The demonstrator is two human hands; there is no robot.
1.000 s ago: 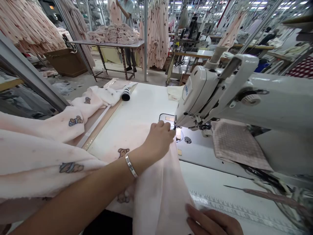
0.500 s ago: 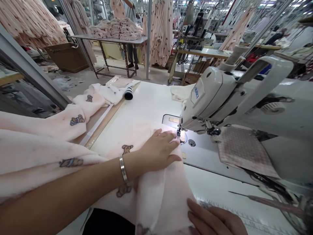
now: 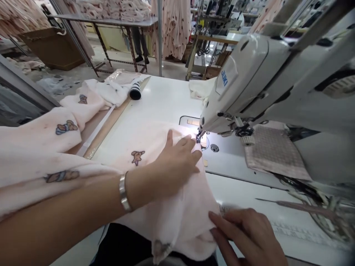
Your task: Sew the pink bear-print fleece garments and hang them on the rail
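Pale pink fleece fabric (image 3: 194,195) printed with small bears lies across the sewing table and drapes toward my lap. My left hand (image 3: 177,159) rests on it with fingers spread, pressing the cloth just left of the needle and presser foot (image 3: 198,137). A silver bracelet (image 3: 124,192) circles the left wrist. Lower right, my right hand (image 3: 246,232) pinches the fabric's near right edge between thumb and fingers. The white JUKI sewing machine (image 3: 241,74) stands over the cloth, its lamp lighting the stitching spot.
A striped thread cone (image 3: 135,91) lies at the table's left. An awl-like pointed tool (image 3: 299,207) and a checked pink cloth (image 3: 277,147) lie on the right. Behind are a table frame (image 3: 122,24), a cardboard box (image 3: 52,48), hanging garments (image 3: 174,29) and a standing person's legs (image 3: 140,44).
The camera view has tipped downward and come closer to the machine. My left thumb and fingers have shifted a little on the fabric. My right hand still holds the edge and shows more fully.
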